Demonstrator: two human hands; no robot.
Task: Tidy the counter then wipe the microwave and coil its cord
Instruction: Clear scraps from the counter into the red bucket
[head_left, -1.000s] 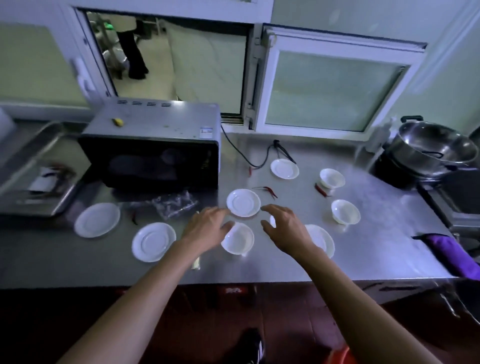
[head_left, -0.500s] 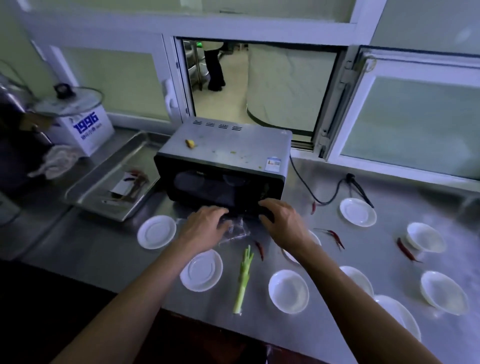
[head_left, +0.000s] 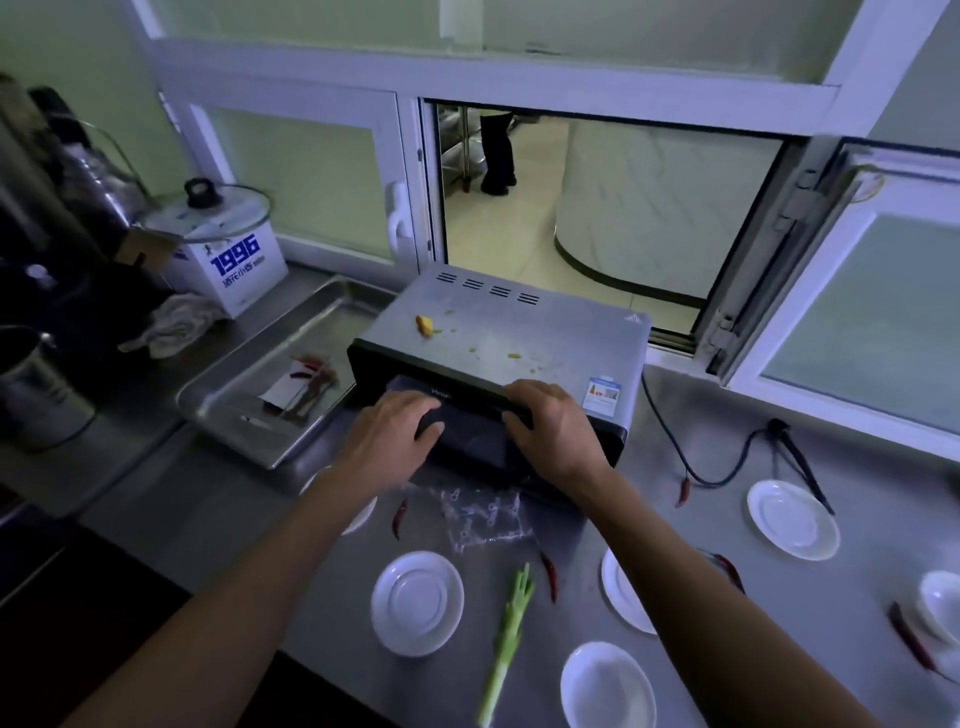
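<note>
You've got both hands on the microwave at the back of the counter, left hand flat on its door, right hand curled over the top edge, but plates, chillies, crumbs and the loose cord all look untouched.

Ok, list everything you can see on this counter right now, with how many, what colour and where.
microwave: one, silver top, black front, counter centre, food bits on top
power cord: one, black, right of microwave
saucers: at least five, white, front and right counter
bowl: one, white, far right edge
dried chillies: several, red, scattered among the saucers
scallion: one, green, front centre
plastic bag: one, clear, before the microwave
metal tray: one, steel, left of microwave
lidded box: one, white, back left
rag: one, grey, beside the box
left hand: on the microwave front
right hand: gripping the microwave's top front edge
</note>
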